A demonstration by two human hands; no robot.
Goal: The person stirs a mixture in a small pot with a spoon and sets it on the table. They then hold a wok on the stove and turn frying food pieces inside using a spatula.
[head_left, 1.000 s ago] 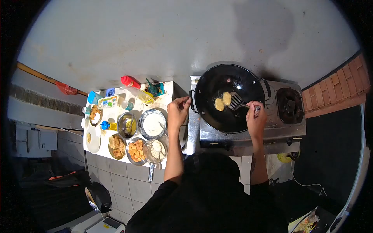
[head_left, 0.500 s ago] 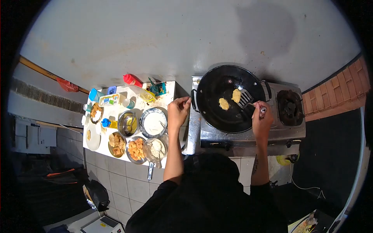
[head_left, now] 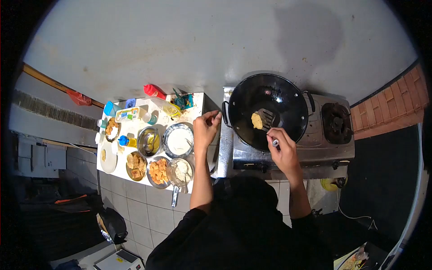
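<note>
My right hand (head_left: 283, 150) is wrapped round the handle of a slotted spatula (head_left: 267, 119), whose head is inside a black wok (head_left: 285, 96) on the stove. A golden piece of battered food (head_left: 257, 120) lies at the spatula's left edge; only one piece shows clearly. My left hand (head_left: 207, 128) hovers beside the wok's left handle (head_left: 226, 114), its thumb and fingers pressed together. Whether anything is between those fingertips, I cannot make out.
Left of the stove, a white table holds a bowl of white batter (head_left: 178, 140), a metal bowl with yellow liquid (head_left: 149, 143), a plate of orange-brown pieces (head_left: 158, 172), a small saucepan (head_left: 174, 196) and a red-capped bottle (head_left: 154, 91). A second burner (head_left: 336, 123) is at right.
My right hand and the spatula have moved left and slightly toward me in the wok. Two separate food pieces showed before; now one shows at the spatula. My left hand stays put.
</note>
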